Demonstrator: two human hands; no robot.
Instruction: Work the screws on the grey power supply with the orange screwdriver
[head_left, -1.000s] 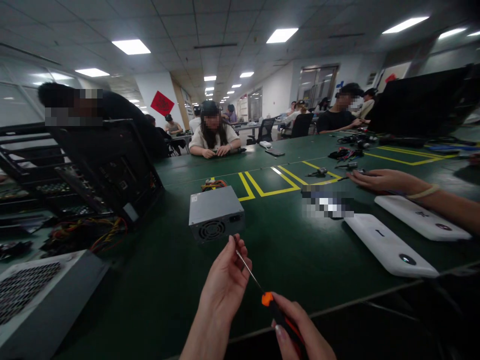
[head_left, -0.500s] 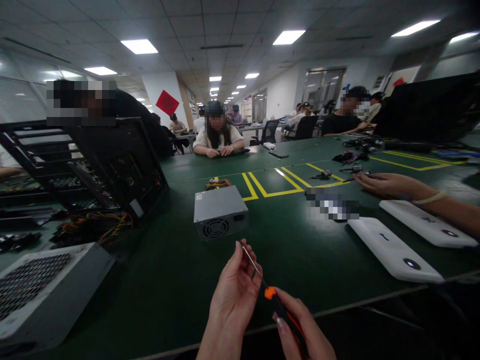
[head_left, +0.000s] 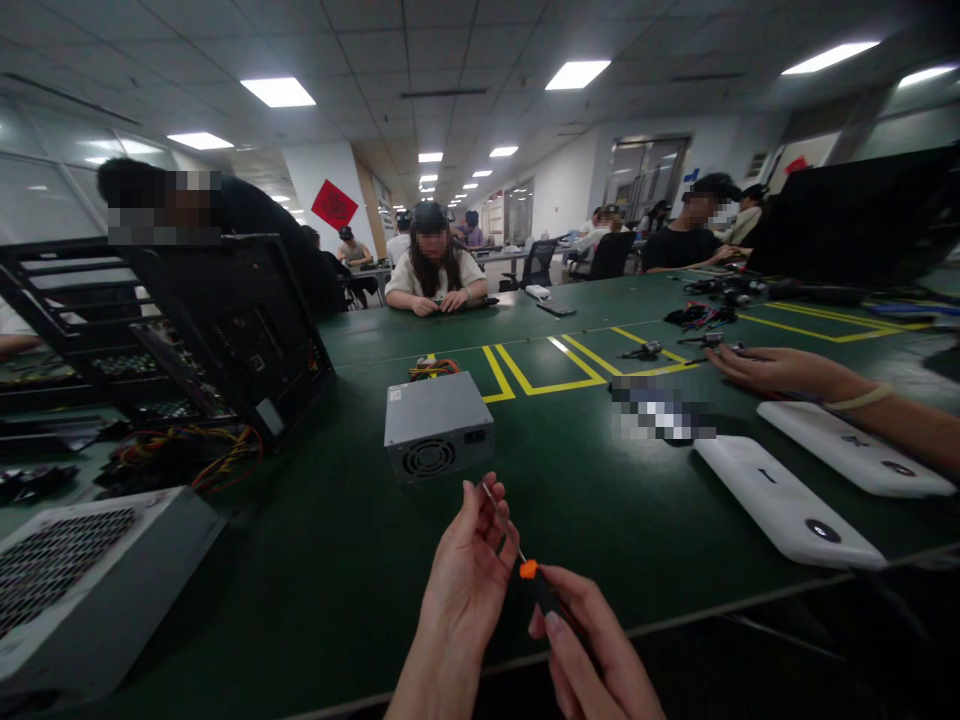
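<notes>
My right hand [head_left: 596, 635] is wrapped round the black handle of a screwdriver [head_left: 529, 569] with an orange collar. Its thin metal shaft points up and to the left, into my left hand [head_left: 463, 575]. The thumb and curled fingers of that hand close about the tip; whether a small part sits there is too fine to make out. Both hands are above the near part of the green table. Just beyond my left fingertips stands a grey power supply unit [head_left: 439, 415], its fan grille facing me and coloured cables behind it.
An open black computer case [head_left: 292, 350] stands at left, with a second power supply [head_left: 112, 590] in front. On the right lie two white oblong devices [head_left: 787, 500], and a co-worker's hand [head_left: 787, 375] reaches over the green table [head_left: 600, 520]. Yellow tape [head_left: 562, 385] marks the tabletop.
Both hands have shifted slightly left, and the screwdriver handle has come a little closer to my left hand. The other things stay in place apart from a small view shift.
</notes>
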